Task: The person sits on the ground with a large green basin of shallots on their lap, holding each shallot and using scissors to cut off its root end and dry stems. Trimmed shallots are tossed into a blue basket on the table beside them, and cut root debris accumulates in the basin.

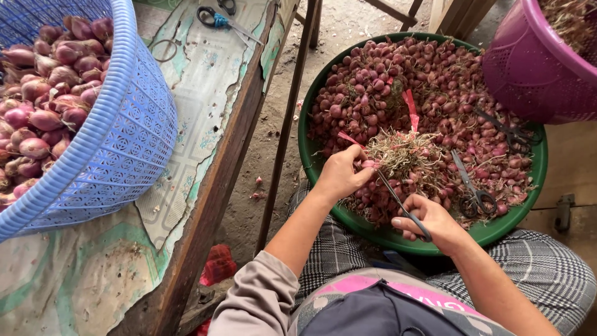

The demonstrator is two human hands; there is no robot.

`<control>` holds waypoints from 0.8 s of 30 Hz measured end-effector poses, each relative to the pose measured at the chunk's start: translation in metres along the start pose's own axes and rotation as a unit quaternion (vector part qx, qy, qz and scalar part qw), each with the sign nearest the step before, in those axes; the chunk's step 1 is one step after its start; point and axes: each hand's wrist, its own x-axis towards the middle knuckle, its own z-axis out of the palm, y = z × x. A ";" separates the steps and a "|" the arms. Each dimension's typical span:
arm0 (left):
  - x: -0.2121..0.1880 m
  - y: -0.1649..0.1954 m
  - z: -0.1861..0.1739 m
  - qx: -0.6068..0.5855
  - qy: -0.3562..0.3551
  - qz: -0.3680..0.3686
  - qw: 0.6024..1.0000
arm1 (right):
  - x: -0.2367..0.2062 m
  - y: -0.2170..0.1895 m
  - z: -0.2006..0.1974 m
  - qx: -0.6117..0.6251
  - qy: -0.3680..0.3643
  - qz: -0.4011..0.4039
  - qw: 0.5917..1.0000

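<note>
Small red shallots (367,163) with dry straw-coloured roots sit pinched in the left hand (341,174) over a round green plastic basin (536,168); the right hand (429,219) grips grey-handled scissors (401,204), blades at the roots.

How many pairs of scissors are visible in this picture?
4, perhaps more hidden under the shallots: one in the right hand, one lying in the green basin, a dark pair near the purple basket, and blue-handled scissors on the table.

Glossy green plastic basin (535,168); metal scissors (398,199); papery shallots (435,81).
</note>
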 end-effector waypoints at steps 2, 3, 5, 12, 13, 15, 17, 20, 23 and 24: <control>-0.008 0.004 0.004 -0.059 0.005 -0.009 0.998 | 0.005 -0.004 0.005 0.016 0.006 -0.003 1.000; -0.010 0.005 0.007 -0.088 0.006 -0.012 0.996 | 0.010 -0.007 0.008 0.024 0.010 -0.006 1.000; -0.016 0.006 0.015 -0.126 -0.017 -0.072 0.989 | 0.018 -0.012 0.012 0.035 0.025 -0.013 0.999; -0.019 -0.005 0.024 -0.187 0.014 -0.083 0.979 | 0.014 -0.013 0.017 0.045 0.035 -0.034 0.998; -0.020 -0.006 0.024 -0.192 0.016 -0.080 0.978 | 0.012 -0.012 0.017 0.043 0.034 -0.031 0.998; -0.020 -0.006 0.024 -0.202 0.021 -0.073 0.976 | 0.012 -0.013 0.016 0.038 0.033 -0.029 0.998; -0.021 -0.005 0.025 -0.189 0.030 -0.068 0.979 | 0.016 -0.017 0.016 0.038 0.026 -0.027 0.999; -0.020 -0.004 0.025 -0.178 0.037 -0.046 0.982 | 0.022 -0.021 0.017 0.048 0.022 -0.029 0.998; -0.017 -0.008 0.024 -0.160 0.055 -0.045 0.985 | 0.024 -0.022 0.020 0.008 0.041 -0.047 0.998; -0.017 -0.010 0.022 -0.152 0.063 -0.050 0.985 | 0.024 -0.022 0.021 -0.015 0.051 -0.056 0.997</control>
